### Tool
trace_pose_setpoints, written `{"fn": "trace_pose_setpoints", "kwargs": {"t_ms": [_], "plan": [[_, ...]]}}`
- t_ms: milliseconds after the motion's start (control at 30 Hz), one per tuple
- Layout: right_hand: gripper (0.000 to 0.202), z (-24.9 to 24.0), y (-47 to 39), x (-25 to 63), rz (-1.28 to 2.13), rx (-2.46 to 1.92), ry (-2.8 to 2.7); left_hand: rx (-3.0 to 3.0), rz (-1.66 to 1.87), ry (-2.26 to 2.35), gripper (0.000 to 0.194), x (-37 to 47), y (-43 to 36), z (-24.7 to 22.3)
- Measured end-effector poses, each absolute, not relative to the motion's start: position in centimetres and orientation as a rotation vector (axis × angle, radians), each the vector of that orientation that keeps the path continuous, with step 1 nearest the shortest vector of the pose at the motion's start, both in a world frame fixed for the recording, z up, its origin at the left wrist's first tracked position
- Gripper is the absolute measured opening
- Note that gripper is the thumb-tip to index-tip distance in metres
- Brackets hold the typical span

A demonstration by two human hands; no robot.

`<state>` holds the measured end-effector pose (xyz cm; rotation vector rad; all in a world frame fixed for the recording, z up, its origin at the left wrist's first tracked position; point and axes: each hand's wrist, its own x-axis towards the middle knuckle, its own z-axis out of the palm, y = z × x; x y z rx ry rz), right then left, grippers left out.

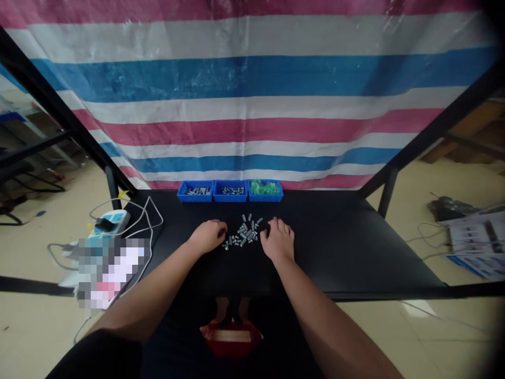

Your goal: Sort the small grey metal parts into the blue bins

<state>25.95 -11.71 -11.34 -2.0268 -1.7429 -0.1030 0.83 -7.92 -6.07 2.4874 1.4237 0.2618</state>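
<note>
Several small silvery metal cylinders and screws [248, 231] lie in a loose heap on the black tabletop [331, 237]. Just left of the heap rests my left hand [208, 235], its fingers loosely curled and a gap showing between thumb and forefinger. My right hand [279, 239] lies to the right of the heap, back up, with the thumb apart and the fingers slightly spread. Nothing shows in either hand, though the palms are hidden. The hands flank the pieces.
Along the back edge stand a blue bin of metal cylinders [196, 191], a blue bin of screws [231, 191] and a blue bin of green pieces [265, 190]. A power strip [110, 223] with loose cables sits at left, near a blurred-out object [118, 271]. A striped sheet [244, 79] hangs behind.
</note>
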Motion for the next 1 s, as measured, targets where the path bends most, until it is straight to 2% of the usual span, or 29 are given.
{"fn": "trace_pose_setpoints", "kwargs": {"t_ms": [167,400,567,667,833,1000], "plan": [[0.031,-11.4,-11.7,25.9,-0.124,-2.024,-1.742,2.486,0.359,1.567,0.011,1.1,-6.4,-5.6],[0.03,-11.3,-11.7,25.9,-0.119,-2.018,-1.744,2.464,0.814,1.716,0.026,2.0,-1.5,-0.9],[0.03,-11.3,-11.7,25.8,-0.115,-2.026,-1.739,2.367,0.617,1.779,0.036,2.0,0.2,-0.9],[0.03,-11.2,-11.7,25.8,-0.115,-2.024,-1.739,2.389,0.566,1.673,0.028,1.0,-1.8,-1.7],[0.03,-11.3,-11.7,25.9,-0.121,-2.022,-1.742,2.414,0.348,1.24,0.017,-0.6,-7.3,-2.7],[0.031,-11.5,-11.7,25.8,-0.108,-2.024,-1.742,2.475,0.269,1.201,0.03,-0.2,-10.8,-4.2]]}}
